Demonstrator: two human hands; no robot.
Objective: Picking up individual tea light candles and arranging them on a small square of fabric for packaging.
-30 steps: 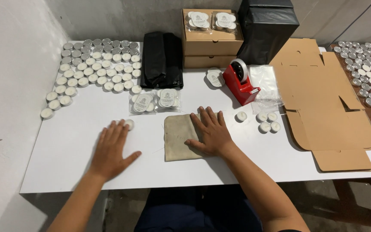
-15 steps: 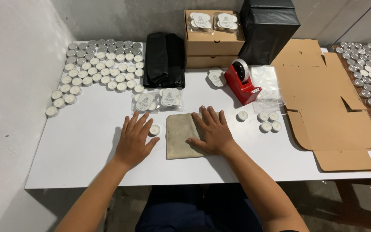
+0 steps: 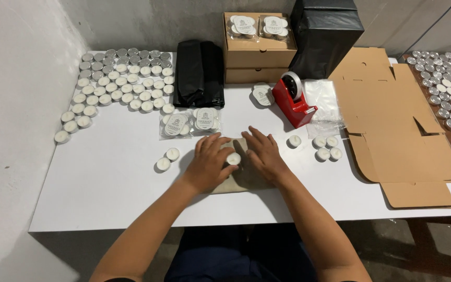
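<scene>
Beige cloth (image 3: 220, 184) lies under both your hands at the table's near middle, a white tealight (image 3: 233, 158) sitting on it between them. Your left hand (image 3: 208, 162) and right hand (image 3: 263, 155) rest flat, fingers spread, gripping nothing. You seem to be settling the candle for wiping; next needs a light pinch. Two tealights (image 3: 167, 159) wait left; the red tape dispenser (image 3: 291, 101) stands well clear.

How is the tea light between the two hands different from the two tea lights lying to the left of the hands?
The tea light between the hands sits on the beige cloth; the pair of tea lights sits on the bare white table. The first is single, with the left hand and right hand around it; the pair lies untouched, close together. All are small, round and white.
</scene>
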